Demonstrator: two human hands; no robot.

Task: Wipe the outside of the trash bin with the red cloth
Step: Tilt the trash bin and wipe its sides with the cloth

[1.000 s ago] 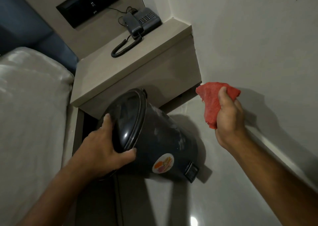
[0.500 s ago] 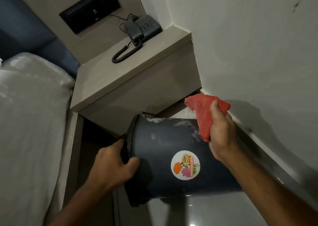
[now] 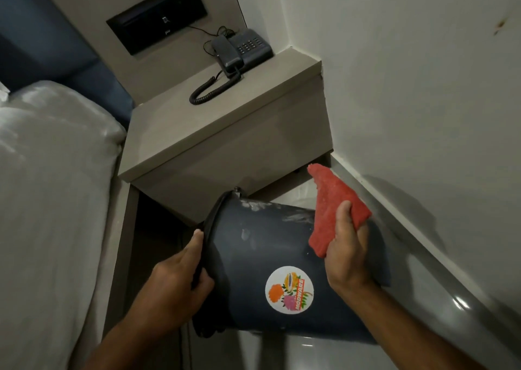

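Note:
The dark blue trash bin (image 3: pixel 253 259) lies tipped on its side in front of me, lid end to the left, a round flower sticker (image 3: pixel 289 290) facing up. White dusty smears mark its upper side. My left hand (image 3: pixel 180 279) grips the bin at the lid rim. My right hand (image 3: pixel 348 249) holds the folded red cloth (image 3: pixel 332 209) against the bin's upper right side, near its base.
A beige bedside shelf (image 3: pixel 225 124) carries a dark corded telephone (image 3: pixel 239 49) just behind the bin. A white-covered bed (image 3: pixel 50 200) fills the left. The white wall (image 3: pixel 423 87) and its skirting run close along the right. Glossy floor (image 3: pixel 315 352) lies below.
The bin swung from lid-towards-me to lying sideways with the sticker up. My right hand brought the red cloth down from mid-air onto the bin's side.

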